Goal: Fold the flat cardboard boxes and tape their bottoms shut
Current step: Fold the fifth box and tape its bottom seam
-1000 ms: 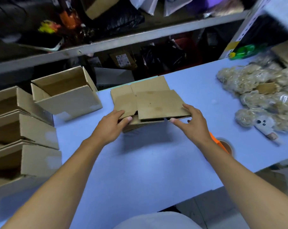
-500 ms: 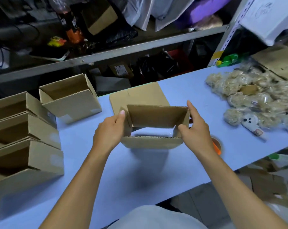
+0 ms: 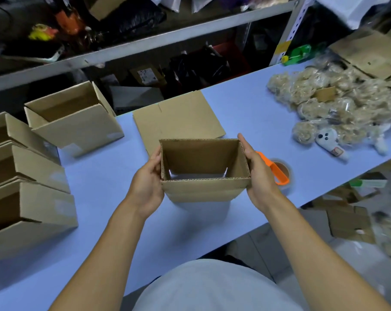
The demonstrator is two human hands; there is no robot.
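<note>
The left hand [image 3: 148,182] and the right hand [image 3: 258,176] each press a short side of one opened cardboard box [image 3: 204,173], fingers laid nearly straight along its walls and thumbs at the near corners, so the grip is a flat-handed squeeze from both sides with the box held just above the middle of the pale blue bench [image 3: 127,225]. The box is a brown corrugated rectangle, open at the top; light shows through gaps at its bottom. Just behind it lies a flat cardboard sheet [image 3: 179,122], still unfolded. Just beside the right hand a roll of brown tape [image 3: 284,170] lies on the bench under an orange-handled dispenser [image 3: 274,168]. To the left are four folded boxes: one [image 3: 75,122] lying on its side near the back edge, open mouth showing, and three stacked boxes [image 3: 28,182] at the left edge. To the right sits a heap of clear plastic bags holding beige fluffy items [image 3: 329,104], with one white plush toy [image 3: 329,141] at its near edge.
</note>
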